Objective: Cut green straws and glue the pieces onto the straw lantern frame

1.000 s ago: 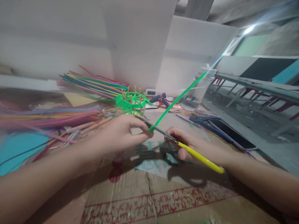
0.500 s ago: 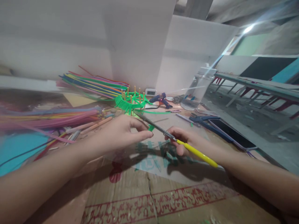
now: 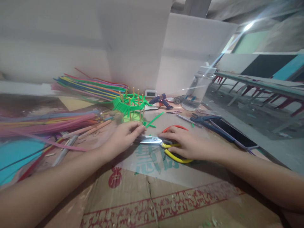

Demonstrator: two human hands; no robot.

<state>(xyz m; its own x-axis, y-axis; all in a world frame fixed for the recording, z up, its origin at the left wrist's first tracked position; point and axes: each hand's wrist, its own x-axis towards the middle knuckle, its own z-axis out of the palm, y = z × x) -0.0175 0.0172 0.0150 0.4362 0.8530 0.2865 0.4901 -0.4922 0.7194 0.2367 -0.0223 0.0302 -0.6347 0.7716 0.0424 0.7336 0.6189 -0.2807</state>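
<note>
Scissors with red and yellow handles lie nearly flat over the printed board, blades pointing left. My right hand rests on their handles, with its fingers curled around them. At the blade end is my left hand, its thumb and forefinger pressed together; a small green piece is at the fingertips. Just beyond it stands a green fuzzy ring on upright wooden sticks over a light green base. Loose green strips lie right of that base.
Bundles of coloured pipe cleaners lie at the left and back left. A glue gun, a small digital display and a clear container stand behind. Pliers and a phone lie right.
The scissors have swung down from a steep slant to nearly flat, blades now by my left hand. My right hand has turned palm down on the handles. A long green strip now lies beside the ring.
</note>
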